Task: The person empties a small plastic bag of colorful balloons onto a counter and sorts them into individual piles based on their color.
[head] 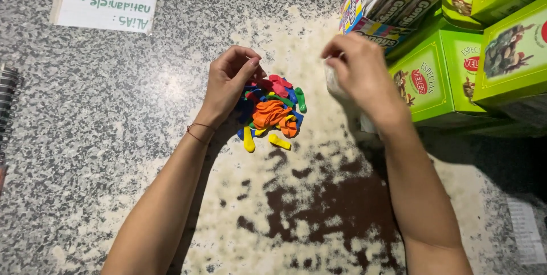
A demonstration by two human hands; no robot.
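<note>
My left hand [229, 80] rests at the edge of a small heap of uninflated balloons [272, 110] in orange, red, blue, green and yellow, lying near the middle of the speckled grey granite tabletop [114, 138]. The fingers of that hand are curled inward, thumb and fingertips drawn together at the top left of the heap beside a red balloon [279, 84], though I cannot tell whether the grip has closed on one. A thin cord bracelet [198, 131] circles the wrist. Two yellow balloons [249, 140] lie at the lower edge of the pile, slightly apart from the rest. My right hand [358, 70] is raised just to the right of the heap, its grip pinched on a clear plastic bag [333, 84] that hangs from the fingers and shows pale against the stone; the bag's lower part is hidden behind the hand and wrist. Close beside that hand, stacked bright green cardboard boxes [450, 75] fill the right side of the tabletop, with a multicoloured box of slim packets [387, 1] leaning on top of them. A white paper card [105, 4] lies at the far left corner, and the edge of a spiral-bound notebook [8, 98] shows at the left border. A small printed slip [527, 229] sits at lower right.
</note>
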